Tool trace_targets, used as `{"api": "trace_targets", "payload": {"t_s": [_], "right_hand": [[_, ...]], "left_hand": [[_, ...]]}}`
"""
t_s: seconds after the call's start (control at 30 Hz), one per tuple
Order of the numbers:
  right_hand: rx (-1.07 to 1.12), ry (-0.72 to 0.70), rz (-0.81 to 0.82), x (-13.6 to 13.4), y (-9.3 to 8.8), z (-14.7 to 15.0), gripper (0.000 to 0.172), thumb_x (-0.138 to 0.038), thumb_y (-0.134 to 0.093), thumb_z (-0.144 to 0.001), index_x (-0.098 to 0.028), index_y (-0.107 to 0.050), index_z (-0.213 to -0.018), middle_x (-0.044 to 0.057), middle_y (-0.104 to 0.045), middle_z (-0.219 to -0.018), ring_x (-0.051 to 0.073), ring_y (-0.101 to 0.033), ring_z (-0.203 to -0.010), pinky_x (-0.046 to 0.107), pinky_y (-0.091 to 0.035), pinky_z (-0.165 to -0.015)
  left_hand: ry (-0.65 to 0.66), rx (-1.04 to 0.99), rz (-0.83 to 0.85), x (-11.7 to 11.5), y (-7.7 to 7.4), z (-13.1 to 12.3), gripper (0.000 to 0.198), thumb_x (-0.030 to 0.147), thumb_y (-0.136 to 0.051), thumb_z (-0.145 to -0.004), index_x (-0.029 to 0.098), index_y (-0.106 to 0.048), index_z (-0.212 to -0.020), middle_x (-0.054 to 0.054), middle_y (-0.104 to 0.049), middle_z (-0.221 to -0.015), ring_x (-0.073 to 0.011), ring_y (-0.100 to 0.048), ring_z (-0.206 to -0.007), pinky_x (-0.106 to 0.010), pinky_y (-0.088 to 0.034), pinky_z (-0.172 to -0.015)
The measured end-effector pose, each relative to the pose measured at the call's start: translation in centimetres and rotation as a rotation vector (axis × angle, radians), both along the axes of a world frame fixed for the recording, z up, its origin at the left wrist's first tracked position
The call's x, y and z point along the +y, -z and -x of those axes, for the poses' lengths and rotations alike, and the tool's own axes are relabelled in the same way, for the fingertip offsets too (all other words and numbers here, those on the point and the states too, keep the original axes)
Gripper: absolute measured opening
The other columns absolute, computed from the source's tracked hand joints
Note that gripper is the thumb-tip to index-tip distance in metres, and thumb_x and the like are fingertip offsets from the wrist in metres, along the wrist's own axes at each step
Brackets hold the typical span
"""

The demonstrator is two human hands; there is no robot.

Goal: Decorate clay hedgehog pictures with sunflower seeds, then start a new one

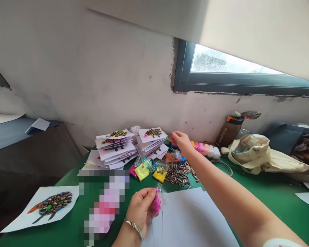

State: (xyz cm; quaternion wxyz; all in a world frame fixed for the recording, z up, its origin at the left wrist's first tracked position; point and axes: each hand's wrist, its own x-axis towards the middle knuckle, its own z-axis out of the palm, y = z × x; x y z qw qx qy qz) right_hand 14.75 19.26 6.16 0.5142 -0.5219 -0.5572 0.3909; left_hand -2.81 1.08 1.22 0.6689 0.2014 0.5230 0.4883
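My left hand [140, 206] is closed round a small clear bag of pink modelling clay [157, 202], above the left edge of some white paper sheets [190, 216]. With the arm stretched across the table, my right hand [180, 140] is at the back, fingers curled together beside the stacked cards; what is in them, if anything, is too small to make out. Below it lies a heap of striped sunflower seeds [180, 171]. Small bags of yellow-green clay [142, 171], yellow clay [160, 174] and orange clay [173, 157] sit left of the seeds.
Two stacks of cards with seed pictures, a left stack [115, 151] and a right stack [151, 142], stand near the wall. A seed bird picture [54, 204] lies front left. A pack of coloured clay [204, 148], a brown bottle [229, 132] and a cream cloth bag [249, 151] are at right.
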Motion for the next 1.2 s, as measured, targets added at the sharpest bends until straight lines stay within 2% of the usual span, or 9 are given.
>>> {"api": "trace_targets", "payload": {"t_s": [0.13,0.27,0.33,0.4,0.63,0.77,0.87,1.0,1.2], "right_hand": [[-0.013,-0.207,0.139,-10.0,1.1,-1.0,0.032,-0.044,-0.053,-0.08,-0.014,-0.062,-0.074,0.003,-0.062,-0.066,0.011,-0.055,-0.055,0.022,-0.044,-0.051],[0.007,-0.399,0.329,-18.9,2.5,-0.6,0.036,-0.049,-0.048,-0.082,-0.015,-0.059,-0.072,0.002,-0.061,-0.065,0.01,-0.054,-0.052,0.021,-0.041,-0.047],[0.013,-0.388,0.354,-21.6,2.8,-0.3,0.035,-0.048,-0.048,-0.082,-0.016,-0.056,-0.07,0.0,-0.059,-0.064,0.01,-0.053,-0.053,0.02,-0.039,-0.047],[0.019,-0.314,0.344,-23.2,2.9,-0.2,0.03,-0.044,-0.05,-0.082,-0.017,-0.056,-0.069,-0.001,-0.057,-0.063,0.009,-0.052,-0.052,0.02,-0.038,-0.048],[0.054,-0.077,0.263,-25.1,3.0,-1.0,0.016,-0.03,-0.054,-0.077,-0.017,-0.057,-0.07,-0.001,-0.055,-0.061,0.011,-0.049,-0.055,0.022,-0.041,-0.052],[0.105,-0.121,0.258,-25.1,3.5,-1.4,0.023,-0.034,-0.049,-0.082,-0.017,-0.054,-0.067,-0.002,-0.055,-0.06,0.01,-0.049,-0.054,0.022,-0.04,-0.053],[0.092,-0.189,0.322,-25.1,3.8,-1.5,0.03,-0.04,-0.045,-0.085,-0.017,-0.054,-0.067,-0.001,-0.057,-0.062,0.01,-0.05,-0.054,0.022,-0.039,-0.054],[0.044,-0.218,0.375,-25.2,4.3,-1.7,0.024,-0.037,-0.05,-0.081,-0.017,-0.059,-0.073,0.0,-0.059,-0.063,0.012,-0.052,-0.056,0.022,-0.04,-0.055],[-0.109,-0.171,0.231,-25.0,5.1,-2.7,0.019,-0.031,-0.05,-0.081,-0.019,-0.064,-0.077,-0.001,-0.058,-0.064,0.013,-0.05,-0.06,0.022,-0.039,-0.056]], "left_hand": [[0.099,0.045,-0.081,-0.7,-0.5,-0.7,0.04,0.045,-0.081,-0.052,0.013,-0.065,-0.072,0.002,-0.056,-0.052,-0.0073,-0.049,-0.046,-0.02,-0.041,-0.047],[0.228,0.062,-0.186,-1.8,-1.1,-1.8,0.037,0.045,-0.078,-0.057,0.013,-0.065,-0.069,0.002,-0.055,-0.05,-0.0071,-0.047,-0.046,-0.019,-0.041,-0.047],[0.321,0.065,-0.198,-2.4,-1.4,-2.3,0.036,0.046,-0.076,-0.06,0.013,-0.065,-0.072,0.001,-0.057,-0.052,-0.0092,-0.051,-0.048,-0.021,-0.043,-0.049],[0.373,0.07,-0.207,-2.9,-1.7,-2.9,0.036,0.047,-0.074,-0.061,0.013,-0.065,-0.071,0.0,-0.058,-0.054,-0.0117,-0.055,-0.051,-0.023,-0.046,-0.051],[0.469,0.053,-0.191,-3.9,-2.0,-4.1,0.037,0.048,-0.074,-0.061,0.014,-0.066,-0.07,-0.002,-0.06,-0.059,-0.012,-0.055,-0.054,-0.028,-0.05,-0.058],[0.517,0.073,-0.203,-3.7,-1.5,-4.1,0.036,0.049,-0.07,-0.066,0.013,-0.063,-0.066,-0.003,-0.061,-0.06,-0.0128,-0.056,-0.056,-0.028,-0.05,-0.058],[0.493,0.103,-0.21,-3.4,-0.9,-3.9,0.037,0.05,-0.068,-0.069,0.013,-0.063,-0.067,-0.002,-0.06,-0.06,-0.0129,-0.057,-0.055,-0.026,-0.049,-0.056],[0.463,0.096,-0.196,-3.1,-0.3,-3.8,0.039,0.051,-0.069,-0.067,0.013,-0.066,-0.074,-0.001,-0.059,-0.058,-0.0119,-0.055,-0.052,-0.025,-0.047,-0.054],[0.494,0.142,-0.294,-2.9,-0.5,-3.8,0.034,0.046,-0.072,-0.066,0.013,-0.07,-0.075,-0.005,-0.064,-0.064,-0.0123,-0.054,-0.055,-0.022,-0.044,-0.054]]}}
